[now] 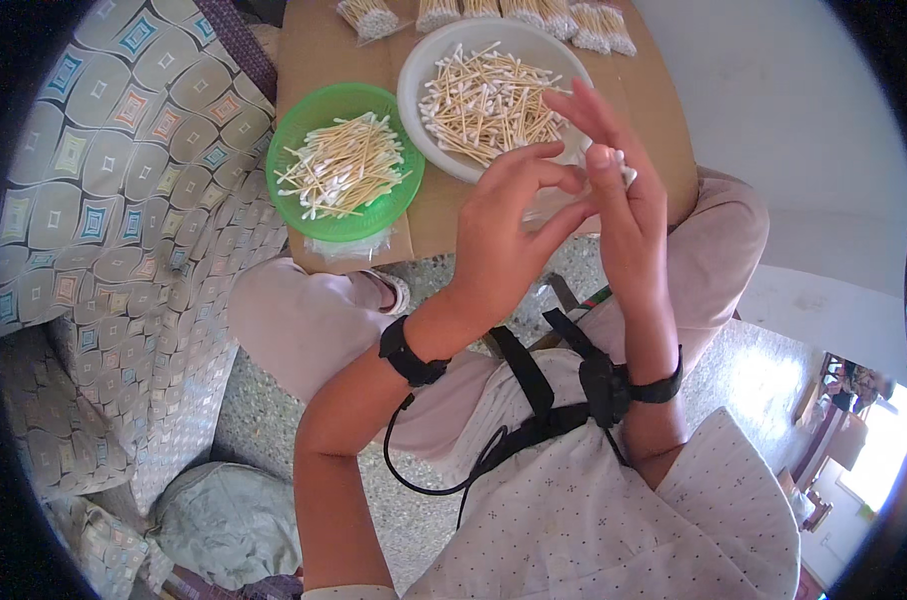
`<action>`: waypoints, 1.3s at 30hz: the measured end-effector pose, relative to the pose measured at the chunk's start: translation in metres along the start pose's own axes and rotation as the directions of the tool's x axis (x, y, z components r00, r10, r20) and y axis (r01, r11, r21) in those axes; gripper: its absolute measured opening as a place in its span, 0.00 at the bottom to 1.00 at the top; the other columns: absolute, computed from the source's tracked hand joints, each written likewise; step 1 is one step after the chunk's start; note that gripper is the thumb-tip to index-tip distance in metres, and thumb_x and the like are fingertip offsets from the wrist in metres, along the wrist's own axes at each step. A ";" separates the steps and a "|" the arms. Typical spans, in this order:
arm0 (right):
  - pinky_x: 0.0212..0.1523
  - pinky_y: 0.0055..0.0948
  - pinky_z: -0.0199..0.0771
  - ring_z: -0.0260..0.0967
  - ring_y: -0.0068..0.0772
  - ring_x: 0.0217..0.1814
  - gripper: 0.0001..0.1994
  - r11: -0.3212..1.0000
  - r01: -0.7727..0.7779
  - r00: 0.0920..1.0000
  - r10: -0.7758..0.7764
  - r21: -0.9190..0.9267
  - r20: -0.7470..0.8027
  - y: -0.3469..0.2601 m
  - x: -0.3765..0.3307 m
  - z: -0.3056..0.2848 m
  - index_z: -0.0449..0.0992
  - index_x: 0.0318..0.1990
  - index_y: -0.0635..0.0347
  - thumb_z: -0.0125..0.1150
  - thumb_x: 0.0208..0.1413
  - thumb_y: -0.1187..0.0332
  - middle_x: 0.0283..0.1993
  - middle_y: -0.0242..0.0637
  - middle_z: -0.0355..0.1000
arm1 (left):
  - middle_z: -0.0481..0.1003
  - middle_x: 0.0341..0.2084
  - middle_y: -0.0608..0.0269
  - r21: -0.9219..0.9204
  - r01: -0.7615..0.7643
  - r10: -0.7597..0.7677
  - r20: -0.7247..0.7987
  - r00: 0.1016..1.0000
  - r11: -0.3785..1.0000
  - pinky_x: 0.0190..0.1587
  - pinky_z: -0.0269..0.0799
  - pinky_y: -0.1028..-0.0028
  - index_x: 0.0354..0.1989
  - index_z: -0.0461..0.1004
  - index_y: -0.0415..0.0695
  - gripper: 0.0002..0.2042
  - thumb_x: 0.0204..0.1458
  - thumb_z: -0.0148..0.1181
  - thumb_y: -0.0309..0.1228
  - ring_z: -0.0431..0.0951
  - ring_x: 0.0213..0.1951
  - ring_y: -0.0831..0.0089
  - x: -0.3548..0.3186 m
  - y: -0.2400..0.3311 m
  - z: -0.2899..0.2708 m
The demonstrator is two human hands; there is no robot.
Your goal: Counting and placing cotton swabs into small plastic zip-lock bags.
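Both hands raised, left hand and right hand loosely open, pinching clear wrapper; cardboard tabletop, speckled floor.

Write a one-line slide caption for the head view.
Left hand and right hand meet above round white bowl of wooden cotton swabs, beside round green plastic plate.

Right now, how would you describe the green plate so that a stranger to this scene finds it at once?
Find the brown cardboard surface above the person's knees. Two round dishes of cotton swabs lie on it; the green plate is the one on the person's left, near the patterned fabric. Unlike the white bowl beside it, it is translucent bright green, shallower, and farther from both hands.
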State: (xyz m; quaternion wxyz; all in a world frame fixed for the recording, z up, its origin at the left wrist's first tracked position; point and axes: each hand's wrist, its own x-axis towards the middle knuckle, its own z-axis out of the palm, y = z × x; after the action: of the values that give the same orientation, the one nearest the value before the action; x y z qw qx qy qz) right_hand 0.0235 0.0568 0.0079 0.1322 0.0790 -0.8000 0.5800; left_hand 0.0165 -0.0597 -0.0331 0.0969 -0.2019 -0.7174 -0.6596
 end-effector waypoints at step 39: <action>0.61 0.35 0.57 0.56 0.36 0.62 0.26 0.528 -0.306 0.906 0.417 0.792 0.072 0.001 -0.014 0.032 0.46 0.66 0.54 0.28 0.65 0.53 0.63 0.43 0.54 | 0.69 0.25 0.64 -0.130 0.047 -0.057 -0.075 0.996 0.990 0.30 0.65 0.76 0.27 0.66 0.40 0.10 0.43 0.64 0.26 0.70 0.29 0.74 0.005 -0.009 0.003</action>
State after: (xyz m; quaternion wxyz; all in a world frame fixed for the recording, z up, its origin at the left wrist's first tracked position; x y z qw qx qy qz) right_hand 0.0323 0.0265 -0.0069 0.0107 -0.0758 -0.4505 0.8895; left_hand 0.0087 -0.0567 -0.0393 0.0946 -0.1630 -0.6743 -0.7140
